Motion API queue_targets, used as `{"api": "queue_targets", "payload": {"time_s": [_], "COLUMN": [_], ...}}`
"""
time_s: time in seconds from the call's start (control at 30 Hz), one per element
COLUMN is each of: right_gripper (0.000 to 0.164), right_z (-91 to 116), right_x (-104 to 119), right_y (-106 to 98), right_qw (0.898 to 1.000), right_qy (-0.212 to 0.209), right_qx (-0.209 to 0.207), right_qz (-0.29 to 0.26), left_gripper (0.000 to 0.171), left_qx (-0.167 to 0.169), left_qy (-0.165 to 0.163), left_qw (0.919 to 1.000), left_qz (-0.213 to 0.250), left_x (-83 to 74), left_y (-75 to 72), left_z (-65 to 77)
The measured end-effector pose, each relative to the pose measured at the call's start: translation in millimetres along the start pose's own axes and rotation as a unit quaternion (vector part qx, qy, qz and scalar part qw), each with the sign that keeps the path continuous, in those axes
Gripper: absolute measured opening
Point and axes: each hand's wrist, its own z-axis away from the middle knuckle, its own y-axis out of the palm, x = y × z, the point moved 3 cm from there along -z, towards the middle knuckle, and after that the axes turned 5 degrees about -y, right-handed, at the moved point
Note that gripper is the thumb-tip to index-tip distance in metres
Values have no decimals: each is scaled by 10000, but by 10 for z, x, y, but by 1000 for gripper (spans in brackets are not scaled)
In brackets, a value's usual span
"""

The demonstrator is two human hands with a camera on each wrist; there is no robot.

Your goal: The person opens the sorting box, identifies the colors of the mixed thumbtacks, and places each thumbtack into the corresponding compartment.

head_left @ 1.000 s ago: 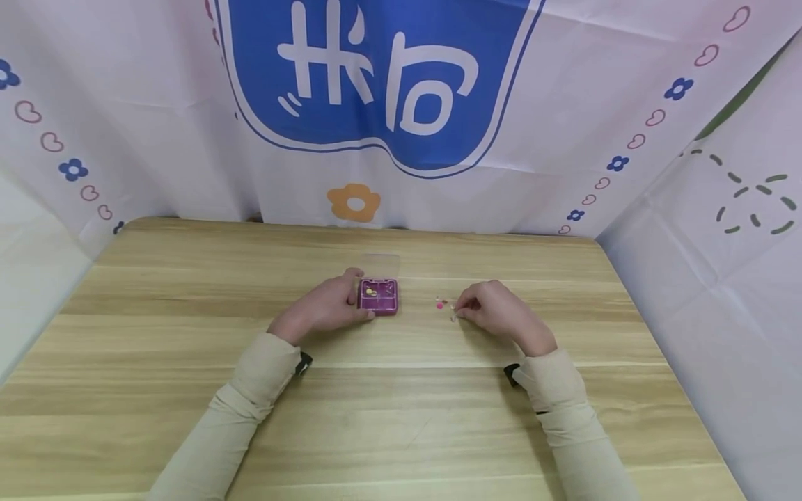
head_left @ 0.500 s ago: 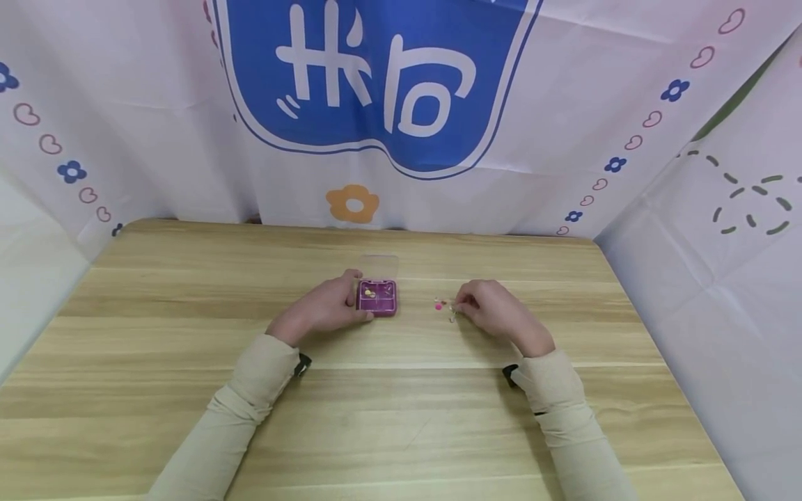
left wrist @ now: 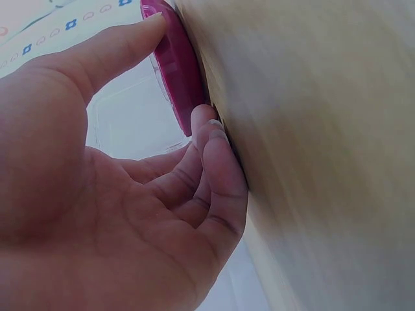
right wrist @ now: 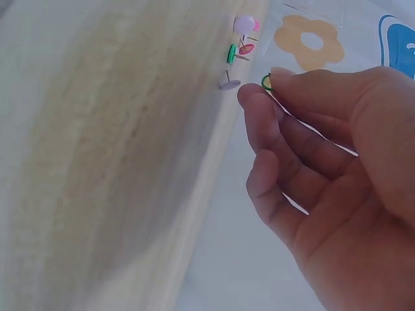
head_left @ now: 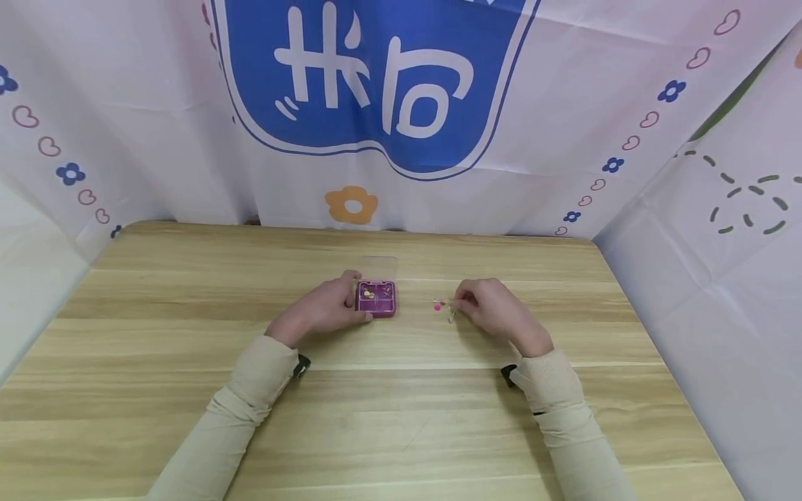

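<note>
A small purple box (head_left: 376, 307) with compartments lies on the table, its clear lid (head_left: 379, 266) folded open toward the back. Yellow thumbtacks (head_left: 367, 294) sit in its far left compartment; small pieces in the far right one are too tiny to make out. My left hand (head_left: 322, 311) grips the box from the left, the thumb (left wrist: 139, 39) against its near side. To the right of the box, my right hand (head_left: 498, 313) pinches a green-rimmed thumbtack (right wrist: 266, 82) between thumb and forefinger. Beside those fingertips lie loose thumbtacks: pink (head_left: 437, 307), green (right wrist: 231, 54), red (right wrist: 246, 48) and white (right wrist: 229, 84).
The wooden table (head_left: 401, 431) extends all around the hands. A white cloth (head_left: 532, 174) with a blue emblem hangs along its back edge, and more white cloth (head_left: 739, 313) hangs at the right.
The right hand's fingertips have lifted slightly among the loose thumbtacks. The left hand stays on the box, and the head view has shifted a little.
</note>
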Motion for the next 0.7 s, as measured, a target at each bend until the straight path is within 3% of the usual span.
{"api": "queue_targets", "payload": {"time_s": [0.7], "right_gripper": [7], "right_z": [-40], "right_x": [67], "right_y": [-44], "right_qw": [9987], "right_qy": [180], "right_qx": [-414], "right_qz": [-228], "left_gripper": [89], "left_qx": [-47], "left_qy": [-4], "left_qw": [10000], "left_qz": [3], "left_x": [23], "left_y": [-1], "left_z": [30]}}
